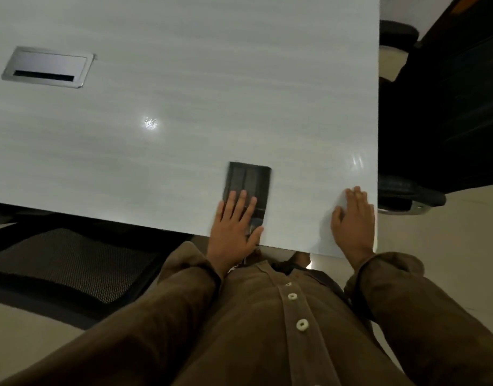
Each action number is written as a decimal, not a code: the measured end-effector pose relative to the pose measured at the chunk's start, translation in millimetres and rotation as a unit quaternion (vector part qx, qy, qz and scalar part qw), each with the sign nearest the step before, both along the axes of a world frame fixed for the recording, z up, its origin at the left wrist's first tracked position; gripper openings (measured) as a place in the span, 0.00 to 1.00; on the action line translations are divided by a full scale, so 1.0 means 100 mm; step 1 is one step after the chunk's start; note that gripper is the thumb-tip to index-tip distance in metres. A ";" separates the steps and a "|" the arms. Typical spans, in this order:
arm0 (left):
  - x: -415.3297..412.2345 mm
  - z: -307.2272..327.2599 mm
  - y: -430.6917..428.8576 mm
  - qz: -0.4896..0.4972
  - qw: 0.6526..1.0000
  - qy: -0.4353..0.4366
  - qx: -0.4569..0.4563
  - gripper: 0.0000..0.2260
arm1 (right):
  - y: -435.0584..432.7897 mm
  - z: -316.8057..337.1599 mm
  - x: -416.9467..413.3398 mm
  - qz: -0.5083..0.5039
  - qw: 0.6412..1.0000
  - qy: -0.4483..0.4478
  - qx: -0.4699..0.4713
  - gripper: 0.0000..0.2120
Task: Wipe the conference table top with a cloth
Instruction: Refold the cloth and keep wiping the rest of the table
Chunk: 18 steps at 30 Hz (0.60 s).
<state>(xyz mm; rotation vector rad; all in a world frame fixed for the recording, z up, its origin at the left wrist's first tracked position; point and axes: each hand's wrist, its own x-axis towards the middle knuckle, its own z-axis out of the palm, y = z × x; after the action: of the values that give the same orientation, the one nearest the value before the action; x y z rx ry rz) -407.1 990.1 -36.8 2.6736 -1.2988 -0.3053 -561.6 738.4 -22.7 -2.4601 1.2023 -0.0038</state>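
My left hand (234,227) flat, fingers straight, pressing the dark cloth (249,181) at the near edge of the table (200,79), right hand (352,218) spread flat on the near right corner

Head camera looks steeply down, close over the table (184,79) corner.

Pale grey-white glossy laminate table top (212,79) w/ faint grain, 1 light glint mid-surface. Far left: silver rectangular metal cable hatch (47,66) set in it. Near edge: dark folded rectangular cloth (248,182) lying flat, left hand (234,227) pressing on it; right hand (352,218) flat on bare top by near-right corner.
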 end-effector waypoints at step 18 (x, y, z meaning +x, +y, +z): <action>2.11 0.16 -0.42 0.089 0.995 0.012 0.043 0.33 | 0.01 0.21 -0.16 0.054 0.991 0.083 0.092 0.32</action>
<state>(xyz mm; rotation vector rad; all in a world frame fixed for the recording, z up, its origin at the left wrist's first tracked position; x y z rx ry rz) -196.4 947.7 -20.8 2.8234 -1.0525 -0.3759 -577.3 739.2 -1.5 -2.3959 1.0813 0.3338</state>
